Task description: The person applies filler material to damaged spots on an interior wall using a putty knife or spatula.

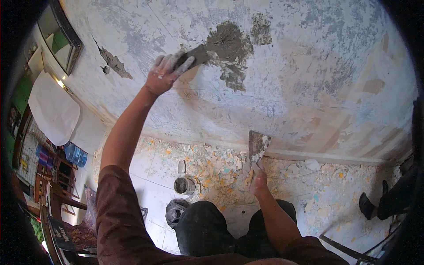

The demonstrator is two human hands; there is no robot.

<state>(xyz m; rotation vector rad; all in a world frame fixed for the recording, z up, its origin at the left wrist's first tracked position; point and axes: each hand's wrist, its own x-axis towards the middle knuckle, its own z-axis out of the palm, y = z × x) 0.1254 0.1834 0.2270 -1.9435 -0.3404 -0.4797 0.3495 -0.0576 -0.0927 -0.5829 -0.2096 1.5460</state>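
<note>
My left hand is raised to the wall, its fingers closed on a dark flat plastering blade. The blade's far end meets a wet grey mortar patch on the scraped wall. Lower and to the right, my right hand grips a putty knife by its handle. Its broad blade points up near the wall's base, with pale grey material smeared on it. A smaller grey patch lies right of the large one. Bare, chipped plaster shows at the upper left.
A small bucket of grey mix stands on the floor before my knees, beside a dark plastic bag. Paint flakes litter the floor along the wall. Chairs and a blue water bottle are at left; dark furniture legs at right.
</note>
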